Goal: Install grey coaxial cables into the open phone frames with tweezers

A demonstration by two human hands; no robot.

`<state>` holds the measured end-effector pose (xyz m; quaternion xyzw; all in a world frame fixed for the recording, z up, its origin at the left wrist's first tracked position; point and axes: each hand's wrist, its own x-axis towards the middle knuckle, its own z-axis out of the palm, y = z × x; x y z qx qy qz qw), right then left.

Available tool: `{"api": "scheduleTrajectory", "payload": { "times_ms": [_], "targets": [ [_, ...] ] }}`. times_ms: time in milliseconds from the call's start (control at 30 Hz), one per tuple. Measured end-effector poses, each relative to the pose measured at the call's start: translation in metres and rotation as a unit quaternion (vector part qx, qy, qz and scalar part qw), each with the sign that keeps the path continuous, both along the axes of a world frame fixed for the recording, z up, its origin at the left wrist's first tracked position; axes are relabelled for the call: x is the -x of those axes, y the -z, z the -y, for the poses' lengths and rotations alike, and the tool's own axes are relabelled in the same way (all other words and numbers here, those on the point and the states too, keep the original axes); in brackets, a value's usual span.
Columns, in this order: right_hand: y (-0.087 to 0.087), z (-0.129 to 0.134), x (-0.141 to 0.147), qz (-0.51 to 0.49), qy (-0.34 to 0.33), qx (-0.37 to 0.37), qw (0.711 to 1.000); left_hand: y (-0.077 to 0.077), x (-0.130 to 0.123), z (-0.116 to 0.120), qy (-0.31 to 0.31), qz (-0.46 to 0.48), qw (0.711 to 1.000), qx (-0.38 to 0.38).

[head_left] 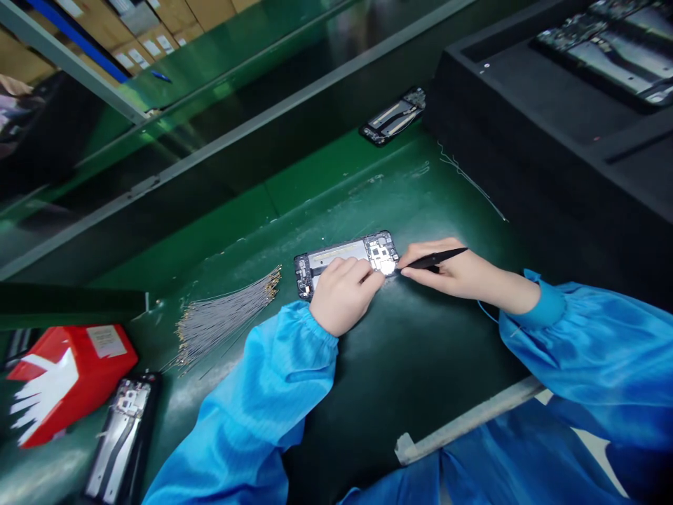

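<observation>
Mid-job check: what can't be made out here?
All in the head view:
Middle phone: part hidden under left hand.
Black tool: tip too small, crowded by right hand.
Lower-left phone: cut off by the bottom edge.
Upper-right phones: cut off by the right edge.
Box labels: too small and blurred.

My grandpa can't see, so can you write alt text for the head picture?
A person's left hand rests on an opened phone on a green bench, while the right hand holds black tweezers at its circuit board. Thin gray cables lie to the left.
</observation>
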<state>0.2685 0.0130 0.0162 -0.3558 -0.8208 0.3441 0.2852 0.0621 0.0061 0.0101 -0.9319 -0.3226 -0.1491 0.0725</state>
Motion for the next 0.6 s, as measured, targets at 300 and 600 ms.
{"api": "scheduleTrajectory", "payload": {
  "times_ms": [300,600],
  "targets": [
    [0.002,-0.011,-0.003,-0.03,0.053,0.1,0.993,0.002,0.0,-0.002,-0.023,0.006,0.999,0.03],
    [0.008,-0.038,0.006,0.13,-0.052,-0.1,0.985,0.003,-0.008,-0.004,-0.089,0.062,0.985,0.134]
  ]
}}
